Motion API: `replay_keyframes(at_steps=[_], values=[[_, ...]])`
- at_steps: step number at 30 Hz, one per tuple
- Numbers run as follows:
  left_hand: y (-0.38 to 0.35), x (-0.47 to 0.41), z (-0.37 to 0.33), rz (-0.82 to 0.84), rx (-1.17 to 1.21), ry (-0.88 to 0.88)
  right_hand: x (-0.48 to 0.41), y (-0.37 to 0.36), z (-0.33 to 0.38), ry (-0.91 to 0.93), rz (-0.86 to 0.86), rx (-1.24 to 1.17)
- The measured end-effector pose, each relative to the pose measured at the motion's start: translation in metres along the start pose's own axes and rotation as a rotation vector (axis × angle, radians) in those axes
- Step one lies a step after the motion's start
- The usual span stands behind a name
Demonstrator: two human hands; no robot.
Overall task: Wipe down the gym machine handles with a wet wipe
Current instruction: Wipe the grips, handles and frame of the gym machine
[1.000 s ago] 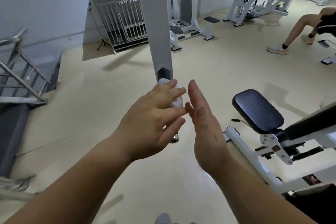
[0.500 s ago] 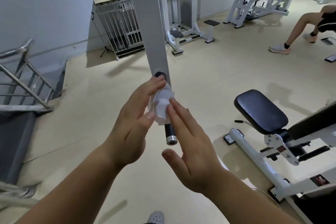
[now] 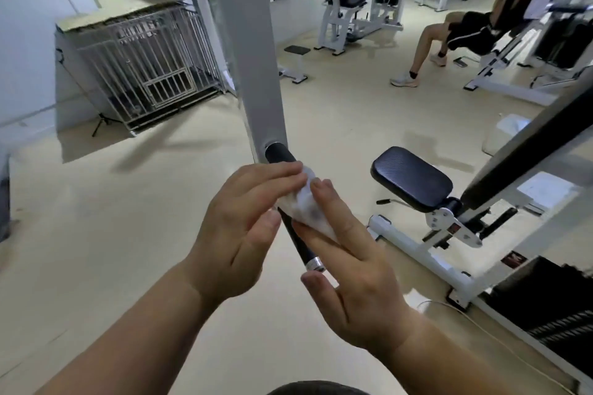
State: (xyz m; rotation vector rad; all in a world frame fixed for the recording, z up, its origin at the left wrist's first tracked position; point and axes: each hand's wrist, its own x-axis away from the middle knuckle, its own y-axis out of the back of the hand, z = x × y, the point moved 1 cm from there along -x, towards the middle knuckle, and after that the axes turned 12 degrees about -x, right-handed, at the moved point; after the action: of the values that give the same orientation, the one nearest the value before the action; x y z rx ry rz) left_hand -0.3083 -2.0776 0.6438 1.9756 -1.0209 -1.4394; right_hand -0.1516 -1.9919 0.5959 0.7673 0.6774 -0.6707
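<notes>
A black handle sticks out from the bottom of a grey machine arm and ends in a chrome cap. A crumpled white wet wipe is wrapped over the handle's middle. My left hand holds the wipe on the handle from the left, fingers over the top and thumb below. My right hand comes from the right with straight fingers pressing the wipe against the handle.
A black padded seat on a white frame stands just right of the handle. A person sits on a machine at the far right. A metal cage stands at the back left, more machines behind. Beige floor lies below.
My right hand went from hovering flat beside the handle to pressing its fingers on the wipe. My left hand shifted from covering the wipe to holding it from the left. The view tilted up.
</notes>
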Motion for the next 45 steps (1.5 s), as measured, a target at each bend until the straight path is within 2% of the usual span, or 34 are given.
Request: replay_keyframes(at_steps=[4,7,12,14,21,24,27,30,32,34,37,39,42,45], values=[[-0.006,0.008,0.013,0.033,0.043,-0.135,0.014,-0.018,0.016,-0.005,-0.119,0.113],[-0.007,0.013,0.024,0.056,0.131,-0.207,0.015,-0.033,0.033,-0.041,-0.178,0.085],[-0.008,0.013,0.034,0.08,0.228,-0.293,-0.013,-0.043,0.043,-0.32,-0.423,0.172],[-0.007,0.012,0.036,0.085,0.286,-0.294,-0.026,-0.039,0.042,-0.357,-0.509,0.245],[-0.002,0.016,0.028,0.073,0.288,-0.259,-0.019,-0.032,0.049,-0.214,-0.464,0.588],[-0.003,0.019,0.025,0.057,0.264,-0.29,-0.005,-0.022,0.047,-0.187,-0.546,0.576],[-0.009,0.028,0.021,-0.031,0.189,-0.324,0.016,-0.014,0.042,-0.256,-0.574,0.549],[-0.018,0.046,0.026,-0.104,0.108,-0.216,0.044,-0.016,0.033,-0.368,-0.559,0.528],[-0.028,0.056,0.035,0.05,0.039,-0.132,0.063,-0.023,0.021,-0.423,-0.524,0.521],[-0.043,0.065,0.045,0.3,-0.081,-0.078,0.078,-0.033,0.008,-0.504,-0.497,0.5],[-0.06,0.07,0.052,0.523,-0.207,-0.095,0.084,-0.047,-0.006,-0.538,-0.48,0.441],[-0.066,0.071,0.054,0.567,-0.191,-0.083,0.079,-0.056,-0.014,-0.518,-0.441,0.41],[-0.07,0.073,0.053,0.563,-0.147,-0.053,0.069,-0.069,-0.024,-0.593,-0.363,0.361],[-0.071,0.075,0.05,0.554,-0.108,-0.031,0.064,-0.072,-0.031,-0.606,-0.379,0.337]])
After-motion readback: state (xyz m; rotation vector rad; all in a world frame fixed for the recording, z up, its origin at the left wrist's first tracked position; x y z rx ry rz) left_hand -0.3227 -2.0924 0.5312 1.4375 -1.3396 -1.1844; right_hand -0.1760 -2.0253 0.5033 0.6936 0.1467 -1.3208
